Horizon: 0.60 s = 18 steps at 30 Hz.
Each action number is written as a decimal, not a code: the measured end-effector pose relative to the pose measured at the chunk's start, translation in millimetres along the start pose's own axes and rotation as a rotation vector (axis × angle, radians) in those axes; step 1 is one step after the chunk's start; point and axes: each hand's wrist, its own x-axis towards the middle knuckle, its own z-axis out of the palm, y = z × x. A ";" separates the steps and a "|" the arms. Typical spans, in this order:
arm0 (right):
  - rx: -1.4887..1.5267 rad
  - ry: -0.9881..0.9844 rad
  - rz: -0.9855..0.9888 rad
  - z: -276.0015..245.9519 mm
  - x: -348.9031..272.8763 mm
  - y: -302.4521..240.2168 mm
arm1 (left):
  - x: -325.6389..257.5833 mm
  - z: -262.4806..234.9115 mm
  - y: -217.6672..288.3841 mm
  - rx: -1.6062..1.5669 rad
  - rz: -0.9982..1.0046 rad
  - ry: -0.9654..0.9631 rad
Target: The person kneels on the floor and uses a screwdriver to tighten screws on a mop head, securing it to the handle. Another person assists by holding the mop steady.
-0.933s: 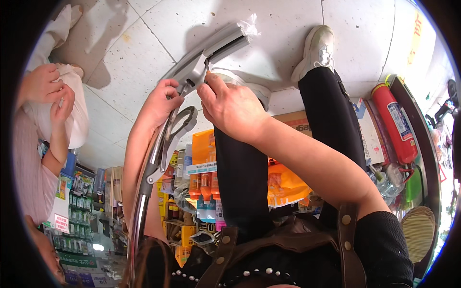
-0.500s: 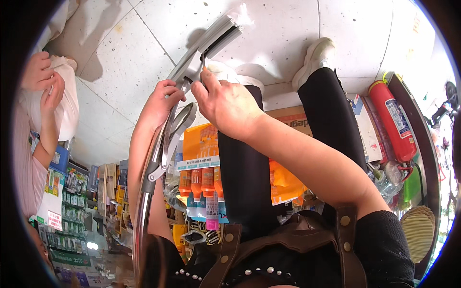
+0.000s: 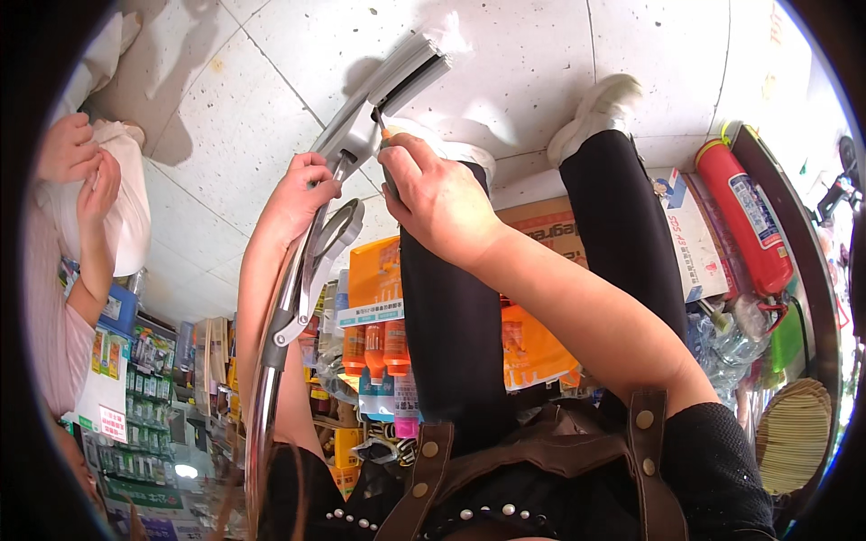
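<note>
A mop with a long shiny metal pole (image 3: 260, 433) runs up past my left side. Its grey head (image 3: 408, 70) lies tilted over the floor tiles, and a folding lever (image 3: 339, 233) is attached to the pole. My left hand (image 3: 293, 198) is closed round the pole just below the head. In my right hand (image 3: 444, 197) is a screwdriver (image 3: 386, 135) with an orange and dark handle. Its thin shaft points at the grey bracket on the mop head; whether the tip sits in a screw is too small to tell.
Another person's hands (image 3: 90, 171) are at the left. A red fire extinguisher (image 3: 744, 221) stands at the right, beside a white box (image 3: 690, 239). Orange bottles (image 3: 374, 350) in packaging are near my legs. Packaged goods (image 3: 149, 406) hang at lower left. My shoes (image 3: 595, 117) rest on the tiles.
My right hand has shifted slightly down and away from the mop head, so more of the screwdriver shows. The left hand keeps its hold on the pole.
</note>
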 end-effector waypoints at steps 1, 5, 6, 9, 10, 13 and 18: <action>-0.008 -0.025 -0.002 0.5 -0.2 0.0 | -2.2 1.0 0.2 0.026 0.004 0.008; -0.033 -0.087 -0.025 -2.2 5.6 0.8 | -1.2 -3.0 2.5 -0.102 -0.037 -0.004; -0.039 -0.093 -0.036 -3.2 6.9 1.1 | -1.5 -3.4 2.3 -0.082 -0.034 0.003; -0.052 -0.117 -0.039 -6.4 7.1 3.2 | -0.2 -0.6 0.9 -0.075 -0.036 0.007; -0.084 -0.131 -0.042 -5.2 5.4 1.8 | 0.6 -0.5 0.9 -0.081 -0.035 0.011; -0.126 -0.131 -0.062 1.4 1.0 -0.8 | 1.2 -0.3 1.7 -0.127 -0.040 -0.014; -0.113 -0.133 -0.039 -1.5 1.7 -9.1 | 2.5 -2.3 0.0 -0.117 -0.028 -0.039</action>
